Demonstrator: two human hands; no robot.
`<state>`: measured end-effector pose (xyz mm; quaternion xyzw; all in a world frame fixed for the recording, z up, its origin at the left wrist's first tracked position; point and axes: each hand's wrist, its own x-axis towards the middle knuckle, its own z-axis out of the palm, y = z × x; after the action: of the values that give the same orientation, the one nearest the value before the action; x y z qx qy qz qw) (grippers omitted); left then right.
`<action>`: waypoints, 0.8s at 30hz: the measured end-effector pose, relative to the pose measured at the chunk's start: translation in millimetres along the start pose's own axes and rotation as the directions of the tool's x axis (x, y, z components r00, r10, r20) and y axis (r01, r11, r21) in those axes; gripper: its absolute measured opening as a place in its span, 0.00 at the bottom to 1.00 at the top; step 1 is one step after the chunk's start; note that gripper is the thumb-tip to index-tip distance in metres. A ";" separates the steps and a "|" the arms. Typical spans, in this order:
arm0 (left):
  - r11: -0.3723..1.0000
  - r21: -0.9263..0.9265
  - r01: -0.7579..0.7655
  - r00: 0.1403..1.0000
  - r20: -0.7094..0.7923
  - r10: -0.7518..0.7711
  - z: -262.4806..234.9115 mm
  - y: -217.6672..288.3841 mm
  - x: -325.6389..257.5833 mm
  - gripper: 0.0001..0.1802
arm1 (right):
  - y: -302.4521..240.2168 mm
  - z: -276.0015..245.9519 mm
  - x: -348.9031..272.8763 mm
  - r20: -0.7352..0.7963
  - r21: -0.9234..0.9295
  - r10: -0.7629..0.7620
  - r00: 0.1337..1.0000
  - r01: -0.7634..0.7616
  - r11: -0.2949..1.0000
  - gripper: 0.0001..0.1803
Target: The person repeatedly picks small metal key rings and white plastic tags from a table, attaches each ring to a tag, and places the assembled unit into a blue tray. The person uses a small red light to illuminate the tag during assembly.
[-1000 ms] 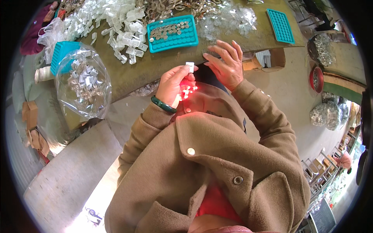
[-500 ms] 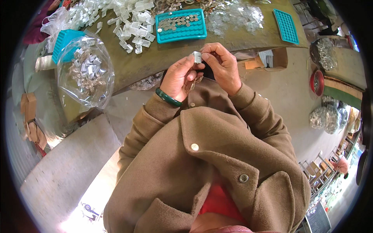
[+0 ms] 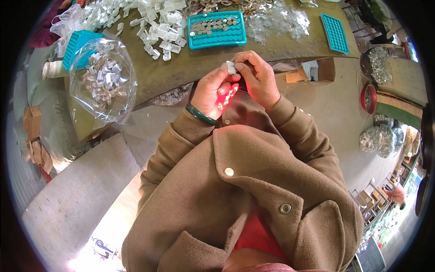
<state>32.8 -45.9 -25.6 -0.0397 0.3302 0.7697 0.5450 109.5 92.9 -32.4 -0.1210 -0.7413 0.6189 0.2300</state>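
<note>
A small white battery box (image 3: 230, 67) is pinched by my left hand (image 3: 211, 90), its thumb and fingers closed on the box's side. My right hand (image 3: 259, 80) is closed at the box's right edge, thumb against forefinger; whatever lies between them is too small to make out. A string of tiny lights (image 3: 226, 99), glowing red, is bunched in my left palm and under its fingers. Beyond my hands, a teal ridged tray (image 3: 217, 42) on the table holds several round silver button cells (image 3: 209, 26).
Many white plastic boxes (image 3: 165, 31) are heaped at the far left, clear plastic pieces (image 3: 283, 22) at the far right. A clear bag (image 3: 106, 86) of boxes and coiled strings stands at the left table edge. Another teal tray (image 3: 334, 34) lies right. A person's sleeve (image 3: 44, 31) shows far left.
The light string in my left hand was unlit before and now glows red. Both hands keep their hold at the battery box. The view has shifted slightly.
</note>
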 end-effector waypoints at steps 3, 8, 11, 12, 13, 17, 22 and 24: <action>0.977 0.207 -0.054 0.989 -0.125 0.081 4.5 -1.1 -1.8 0.13 | -1.3 -5.4 3.2 0.066 -0.164 -0.089 0.994 0.099 0.981 0.03; 0.998 0.065 0.011 0.993 -0.118 -0.004 4.1 7.6 0.7 0.12 | -10.4 -12.2 6.7 0.082 0.039 0.098 0.992 -0.101 0.994 0.05; 0.993 0.090 0.080 0.992 -0.104 -0.070 1.4 10.8 2.9 0.13 | -14.1 -20.8 9.7 0.124 -0.132 0.035 0.992 -0.018 0.991 0.05; 0.992 0.078 0.095 0.991 -0.106 -0.087 0.8 10.4 3.8 0.13 | -14.3 -22.3 10.7 0.147 -0.162 0.018 0.989 0.006 0.987 0.05; 0.992 0.072 0.108 0.989 -0.109 -0.100 0.5 10.0 4.9 0.13 | -14.1 -22.9 11.4 0.159 -0.209 -0.015 0.987 0.049 0.977 0.05; 0.986 0.153 0.073 0.986 -0.157 -0.049 3.7 4.3 10.0 0.11 | -12.5 -25.5 14.2 0.194 -0.275 -0.107 0.975 0.159 0.948 0.04; 0.901 0.432 -0.046 0.986 -0.128 0.111 13.7 6.5 16.5 0.07 | -13.1 -53.2 43.3 0.365 -0.181 -0.071 0.928 0.145 0.973 0.04; 0.911 0.404 -0.077 0.987 -0.100 0.128 17.5 12.1 18.5 0.08 | -12.9 -67.1 62.2 0.191 -0.134 0.088 0.978 -0.063 0.989 0.06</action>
<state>20.1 -23.6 -14.1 0.0417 0.5150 0.7098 0.4788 89.9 177.0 0.7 -0.1018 -0.7931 0.5877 0.1236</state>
